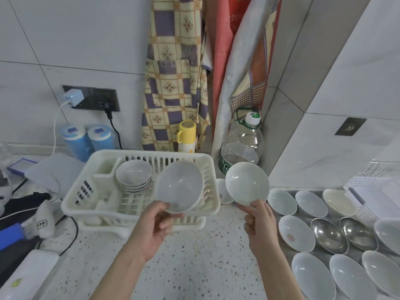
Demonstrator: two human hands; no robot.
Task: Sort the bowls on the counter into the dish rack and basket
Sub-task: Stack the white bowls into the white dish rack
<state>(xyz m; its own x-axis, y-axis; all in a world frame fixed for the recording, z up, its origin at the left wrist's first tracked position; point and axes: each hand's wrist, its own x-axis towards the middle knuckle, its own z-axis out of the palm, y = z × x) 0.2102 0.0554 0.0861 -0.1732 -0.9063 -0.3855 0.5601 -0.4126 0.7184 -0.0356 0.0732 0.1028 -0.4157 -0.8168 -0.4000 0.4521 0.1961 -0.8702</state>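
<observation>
My left hand [154, 228] grips the lower rim of a pale white bowl [179, 186], tilted up over the front right of the white plastic dish rack [86, 176]. A stack of several small bowls [134, 176] sits inside the rack. My right hand [258, 221] pinches the rim of a second white bowl [246, 182], held up to the right of the rack. Several white bowls [296, 232] and two steel bowls [329, 234] lie spread on the counter at the right. A white basket [368, 191] stands at the far right.
A large plastic water bottle [244, 144], a yellow mug [187, 135] and two blue canisters [86, 139] stand behind the rack. One small bowl [223, 191] lies beside the rack's right side. Cables, a charger and dark clutter fill the left counter. Speckled counter lies in front.
</observation>
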